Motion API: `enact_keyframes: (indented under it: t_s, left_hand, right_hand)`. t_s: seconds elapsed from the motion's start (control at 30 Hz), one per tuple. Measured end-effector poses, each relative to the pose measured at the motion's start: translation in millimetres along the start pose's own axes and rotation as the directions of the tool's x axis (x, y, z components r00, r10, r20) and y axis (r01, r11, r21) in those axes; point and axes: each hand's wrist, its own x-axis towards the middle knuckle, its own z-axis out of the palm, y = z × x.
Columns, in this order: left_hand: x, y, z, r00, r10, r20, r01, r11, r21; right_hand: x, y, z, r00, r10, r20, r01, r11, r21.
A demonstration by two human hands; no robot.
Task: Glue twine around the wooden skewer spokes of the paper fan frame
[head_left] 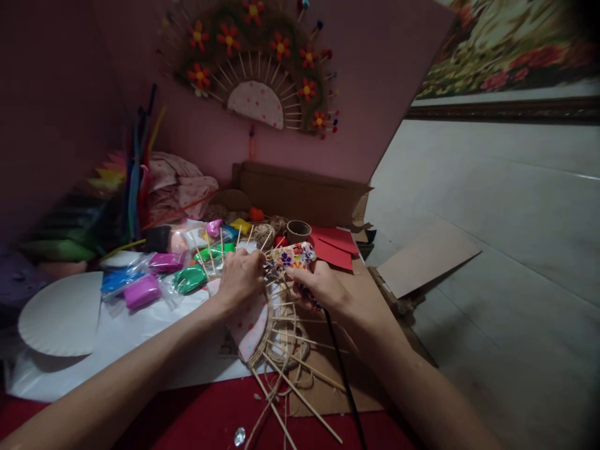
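My left hand (241, 275) is closed, pinching at the wooden skewers and twine of a half-round craft piece (262, 325) with a pink dotted centre. My right hand (319, 284) is wrapped round a flower-patterned glue gun (293, 255), its nozzle pointing left at the spot where my left fingers press. A black cord (344, 375) runs from the gun toward me. Skewers (304, 400) fan out from the piece over a brown cardboard sheet (356, 281).
Bags of coloured clay (154, 281) lie left, beside a white paper half-plate (60, 315). Red paper (335, 247), a cardboard tube (298, 230) and twine balls (267, 234) sit behind. A finished flowered fan (262, 69) hangs on the pink board. A loose cardboard sheet (426, 256) lies on the white floor.
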Motion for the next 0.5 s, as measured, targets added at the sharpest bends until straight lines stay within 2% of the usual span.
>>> enact_keyframes:
  t_s: [0.2, 0.3, 0.4, 0.5]
  left_hand:
    - [0.8, -2.9, 0.9, 0.999, 0.0, -0.035, -0.004, 0.991, -0.131]
    - [-3.0, -1.7, 0.9, 0.996, 0.015, -0.091, -0.034, 0.977, -0.208]
    - [-6.1, 0.7, 0.5, 0.99, 0.029, -0.135, -0.068, 0.954, -0.293]
    - [-7.8, 3.5, -0.5, 0.992, 0.018, -0.128, -0.06, 0.941, -0.332]
  right_hand:
    - [1.3, 4.1, -2.1, 0.999, 0.017, -0.047, -0.014, 0.997, 0.081]
    - [1.3, 6.9, -7.0, 0.999, 0.028, -0.031, -0.024, 0.994, 0.107]
    - [-0.8, 5.0, -10.0, 0.999, 0.036, 0.003, -0.036, 0.996, 0.085]
    - [-4.1, 1.2, -10.2, 1.0, 0.026, 0.007, -0.026, 0.999, 0.034]
